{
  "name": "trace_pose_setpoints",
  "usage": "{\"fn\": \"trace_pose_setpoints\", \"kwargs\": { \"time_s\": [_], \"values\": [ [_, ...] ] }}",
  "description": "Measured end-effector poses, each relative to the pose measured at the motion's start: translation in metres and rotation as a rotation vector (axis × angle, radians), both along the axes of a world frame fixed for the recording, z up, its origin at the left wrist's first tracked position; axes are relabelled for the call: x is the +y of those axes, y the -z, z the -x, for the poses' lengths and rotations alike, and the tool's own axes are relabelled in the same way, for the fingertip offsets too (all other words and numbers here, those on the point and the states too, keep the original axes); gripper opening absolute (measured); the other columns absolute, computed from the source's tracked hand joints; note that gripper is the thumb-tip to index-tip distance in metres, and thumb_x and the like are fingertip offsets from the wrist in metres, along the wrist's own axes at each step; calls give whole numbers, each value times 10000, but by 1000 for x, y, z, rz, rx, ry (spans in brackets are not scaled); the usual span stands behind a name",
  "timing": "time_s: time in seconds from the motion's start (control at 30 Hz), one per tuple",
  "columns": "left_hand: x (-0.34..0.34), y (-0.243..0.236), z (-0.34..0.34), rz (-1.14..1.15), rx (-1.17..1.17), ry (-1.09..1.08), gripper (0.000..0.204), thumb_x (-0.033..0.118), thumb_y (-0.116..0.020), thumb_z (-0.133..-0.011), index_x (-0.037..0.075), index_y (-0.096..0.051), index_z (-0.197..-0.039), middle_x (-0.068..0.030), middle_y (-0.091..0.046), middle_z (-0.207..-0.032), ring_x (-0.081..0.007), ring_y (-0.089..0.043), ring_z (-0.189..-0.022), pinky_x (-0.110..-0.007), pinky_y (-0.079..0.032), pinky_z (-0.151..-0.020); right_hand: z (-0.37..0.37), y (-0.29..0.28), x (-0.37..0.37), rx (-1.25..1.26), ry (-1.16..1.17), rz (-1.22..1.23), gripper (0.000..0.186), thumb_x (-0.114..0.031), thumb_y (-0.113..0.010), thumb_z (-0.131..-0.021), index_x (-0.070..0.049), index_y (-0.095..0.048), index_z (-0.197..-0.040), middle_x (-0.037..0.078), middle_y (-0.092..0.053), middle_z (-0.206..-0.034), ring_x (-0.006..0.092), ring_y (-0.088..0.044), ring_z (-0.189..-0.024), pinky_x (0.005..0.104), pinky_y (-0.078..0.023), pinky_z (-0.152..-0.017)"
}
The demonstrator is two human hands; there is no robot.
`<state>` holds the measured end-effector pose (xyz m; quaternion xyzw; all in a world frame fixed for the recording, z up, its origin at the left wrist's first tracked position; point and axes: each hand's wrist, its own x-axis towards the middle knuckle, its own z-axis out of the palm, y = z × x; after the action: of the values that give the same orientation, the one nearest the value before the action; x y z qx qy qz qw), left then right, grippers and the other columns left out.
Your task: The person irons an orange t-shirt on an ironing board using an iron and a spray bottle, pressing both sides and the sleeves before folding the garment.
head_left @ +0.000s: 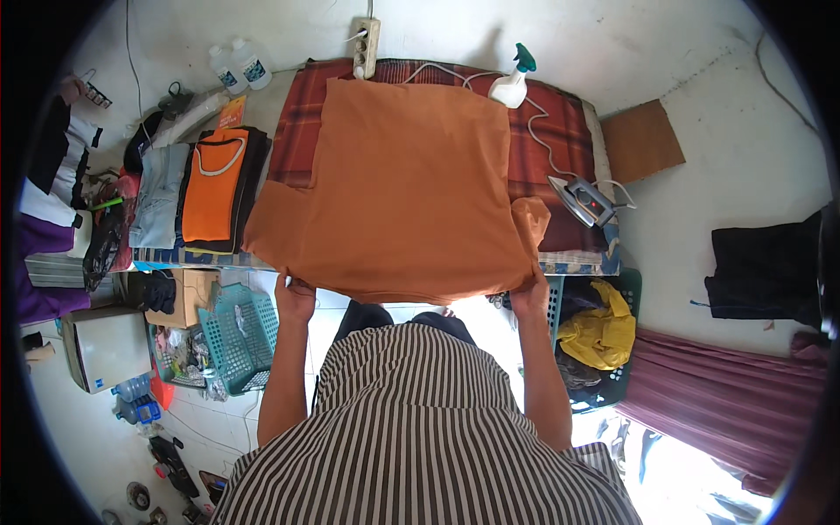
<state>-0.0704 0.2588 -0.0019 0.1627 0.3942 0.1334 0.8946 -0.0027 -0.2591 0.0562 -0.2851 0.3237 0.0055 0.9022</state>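
Note:
A brown-orange T-shirt (pixel 407 184) lies spread over a red plaid cloth (pixel 293 131) on the table, its near edge hanging past the front. My left hand (pixel 296 297) pinches the shirt's near left corner, just below the left sleeve. At the near right corner, my right hand (pixel 529 297) grips the fabric below the bunched right sleeve. Both hands are closed on the cloth, and some fingers are hidden beneath it. To the right, an iron (pixel 584 201) rests on the table with a small red light showing. A white spray bottle (pixel 512 83) with a green trigger head stands behind the shirt.
Folded clothes, including an orange shirt (pixel 213 192) and pale blue jeans (pixel 157 197), are piled at the left. A power strip (pixel 366 48) hangs at the back. Below are a green basket (pixel 236 337) on the left and a basket holding yellow cloth (pixel 604 332) on the right.

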Motion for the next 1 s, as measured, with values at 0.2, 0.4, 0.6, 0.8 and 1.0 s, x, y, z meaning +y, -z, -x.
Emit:
{"fn": "trace_pose_setpoints", "kwargs": {
  "time_s": [0.2, 0.4, 0.6, 0.8, 1.0],
  "values": [
    [89, -33, -30, -122, -602, 205, 238, 329, -656, -1112, 117, -726, -1030, -35, -786, -1080, -180, -744, -943, -341, -641, -874, -43, -52, -2, -279, 40, 521, 484, -128, -591, -1098, 29, -509, -1549, 115, -646, -1433, 197, -655, -1196, 337, -515, -1037],
    [108, -306, -75, -1360, -113, -172, 457, 433, -551, -1149, 18, -722, -1235, -83, -744, -1170, -193, -698, -1079, -380, -536, -1018, -98, -252, -46, -924, 113, 591, 320, -70, -613, -1063, 49, -689, -1350, 138, -763, -1172, 180, -736, -969, 299, -587, -864],
    [98, -505, -111, -1904, -113, -639, 625, 524, -535, -1122, -38, -788, -1224, -162, -805, -1047, -262, -743, -1016, -372, -528, -988, -136, -430, -58, -1019, 252, 1347, 282, -58, -614, -1063, 74, -698, -1297, 148, -791, -1101, 179, -771, -920, 279, -605, -800],
    [100, -533, -176, -2146, 62, -615, 536, 446, -530, -1116, -8, -813, -1137, -201, -803, -975, -348, -769, -935, -434, -571, -893, -171, -491, -57, -842, 205, 1540, 268, -155, -653, -1079, 86, -758, -1135, 122, -790, -879, 152, -740, -743, 298, -595, -708],
    [124, -524, -237, -2281, 269, -576, 555, 445, -483, -1108, -4, -801, -1039, -267, -779, -999, -494, -735, -965, -531, -561, -888, -238, -453, -60, -718, -128, 1569, 310, -199, -637, -1070, 65, -783, -1001, 114, -757, -759, 154, -686, -627, 321, -575, -621]
  ]
}}
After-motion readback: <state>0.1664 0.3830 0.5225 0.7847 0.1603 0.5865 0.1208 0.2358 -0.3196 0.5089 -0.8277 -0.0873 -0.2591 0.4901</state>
